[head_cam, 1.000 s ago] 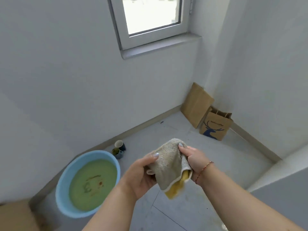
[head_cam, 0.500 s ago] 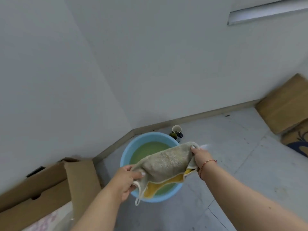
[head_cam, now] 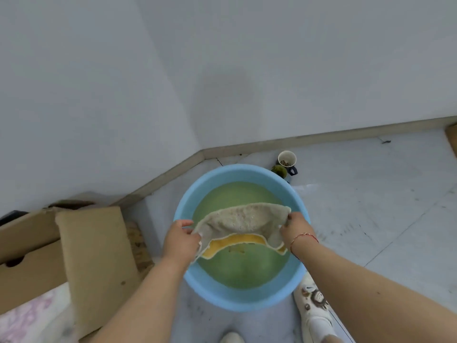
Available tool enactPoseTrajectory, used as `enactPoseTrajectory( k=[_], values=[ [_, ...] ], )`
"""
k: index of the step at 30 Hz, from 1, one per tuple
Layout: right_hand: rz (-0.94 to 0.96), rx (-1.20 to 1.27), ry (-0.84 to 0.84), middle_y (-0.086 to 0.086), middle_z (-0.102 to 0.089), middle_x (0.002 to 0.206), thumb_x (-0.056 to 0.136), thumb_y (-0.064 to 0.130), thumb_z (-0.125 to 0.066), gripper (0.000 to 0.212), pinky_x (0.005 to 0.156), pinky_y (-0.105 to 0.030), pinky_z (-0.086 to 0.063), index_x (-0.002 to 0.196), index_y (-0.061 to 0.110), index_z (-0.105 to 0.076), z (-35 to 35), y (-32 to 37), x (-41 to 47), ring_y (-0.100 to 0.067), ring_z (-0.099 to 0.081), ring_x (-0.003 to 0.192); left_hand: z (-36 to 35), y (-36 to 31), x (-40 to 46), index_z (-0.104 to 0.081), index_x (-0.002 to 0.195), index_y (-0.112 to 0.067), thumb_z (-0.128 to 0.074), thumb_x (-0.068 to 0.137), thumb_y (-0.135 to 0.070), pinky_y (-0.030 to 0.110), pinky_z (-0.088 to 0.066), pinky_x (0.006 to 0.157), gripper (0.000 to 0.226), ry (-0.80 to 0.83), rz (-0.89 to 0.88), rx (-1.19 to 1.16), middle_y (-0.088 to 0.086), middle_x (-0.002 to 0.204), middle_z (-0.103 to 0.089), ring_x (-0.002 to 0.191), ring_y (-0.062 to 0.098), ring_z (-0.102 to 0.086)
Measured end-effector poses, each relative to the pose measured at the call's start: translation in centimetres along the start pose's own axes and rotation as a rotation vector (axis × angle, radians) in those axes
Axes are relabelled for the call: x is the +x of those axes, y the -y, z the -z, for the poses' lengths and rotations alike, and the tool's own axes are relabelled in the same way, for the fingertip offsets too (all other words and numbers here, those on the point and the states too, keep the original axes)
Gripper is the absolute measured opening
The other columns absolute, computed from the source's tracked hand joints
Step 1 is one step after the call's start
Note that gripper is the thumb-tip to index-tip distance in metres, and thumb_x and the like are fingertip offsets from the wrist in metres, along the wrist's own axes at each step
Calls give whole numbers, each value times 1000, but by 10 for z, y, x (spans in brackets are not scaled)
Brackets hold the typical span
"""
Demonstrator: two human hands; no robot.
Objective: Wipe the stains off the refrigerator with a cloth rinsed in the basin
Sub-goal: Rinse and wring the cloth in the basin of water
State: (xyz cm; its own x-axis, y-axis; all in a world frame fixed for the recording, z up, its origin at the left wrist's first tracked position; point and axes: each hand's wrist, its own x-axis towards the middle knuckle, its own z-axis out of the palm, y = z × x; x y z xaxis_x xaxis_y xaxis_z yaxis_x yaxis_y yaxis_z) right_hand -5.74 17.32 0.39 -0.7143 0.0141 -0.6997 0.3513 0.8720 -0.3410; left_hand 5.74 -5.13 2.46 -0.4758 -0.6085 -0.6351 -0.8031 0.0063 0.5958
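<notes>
Cloth (head_cam: 243,220) stretched above basin (head_cam: 243,299) of greenish water, not touching it. Left hand (head_cam: 180,240) pinching one end, right hand (head_cam: 294,230) gripping the other. Mugs (head_cam: 286,159) behind basin; box (head_cam: 94,256) left.

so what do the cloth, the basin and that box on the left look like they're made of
Cloth: looks like soft terry fabric, with a nubby beige pile, a yellow underside, and it sags between the left hand and right hand.
Basin: probably plastic, with smooth, even light blue walls and a rounded rim.
Box: cardboard, matte brown with folded flaps.
</notes>
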Motion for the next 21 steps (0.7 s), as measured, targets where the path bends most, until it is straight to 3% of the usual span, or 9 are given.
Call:
enactPoseTrajectory(
  k=[3,6,8,11,15,18,19,21],
  values=[
    [101,-260,-46,-12,-48,124,89,7,-46,44,83,-34,-44,132,11,-35,-22,-1,33,-29,-50,107,-27,20,25,-45,137,-11,-64,82,-8,31,-40,97,59,26,-120,381,16,135,-45,114,30,-54],
    [312,-477,-57,-10,-30,144,90,12,-47,56,99,-38,-41,142,19,-25,-45,1,70,-28,-35,126,-62,35,47,-23,151,-24,-61,87,-29,35,-19,116,75,174,-217,659,14,157,-15,143,34,-20],
    [462,-657,-22,-6,-13,154,93,23,-47,63,113,-45,-25,147,27,-16,-61,5,93,-30,-15,140,-82,45,61,-6,153,-38,-54,89,-47,43,-6,120,80,263,-197,858,9,161,9,147,37,3],
    [585,-904,69,-1,3,158,95,45,-42,72,115,-58,0,149,39,5,-86,8,121,-33,4,144,-105,64,83,8,148,-48,-45,88,-62,51,3,118,81,314,-139,997,6,159,22,145,36,19],
    [542,-1016,117,-1,6,158,97,49,-35,70,114,-60,-4,147,40,12,-100,-3,139,-33,5,144,-116,85,98,11,147,-51,-39,88,-66,51,7,117,78,287,-129,1000,4,159,24,144,34,23],
    [395,-957,170,-4,4,157,95,20,-45,75,109,-58,-24,147,45,3,-111,-3,145,-35,-2,143,-114,88,100,4,149,-47,-42,89,-64,48,5,117,78,310,-118,904,1,160,19,146,32,19],
    [302,-844,208,-6,-1,157,92,10,-49,79,108,-55,-28,148,44,-4,-113,3,143,-36,-7,143,-114,89,102,-1,151,-45,-45,89,-63,46,2,118,78,301,-100,790,0,161,15,147,31,14],
    [210,-498,255,-9,-26,152,92,12,-52,63,108,-41,-33,147,27,-25,-117,9,139,-33,-29,137,-114,88,101,-12,152,-39,-52,90,-55,41,-8,120,76,270,16,338,-2,162,-2,149,24,-3]
  ],
)
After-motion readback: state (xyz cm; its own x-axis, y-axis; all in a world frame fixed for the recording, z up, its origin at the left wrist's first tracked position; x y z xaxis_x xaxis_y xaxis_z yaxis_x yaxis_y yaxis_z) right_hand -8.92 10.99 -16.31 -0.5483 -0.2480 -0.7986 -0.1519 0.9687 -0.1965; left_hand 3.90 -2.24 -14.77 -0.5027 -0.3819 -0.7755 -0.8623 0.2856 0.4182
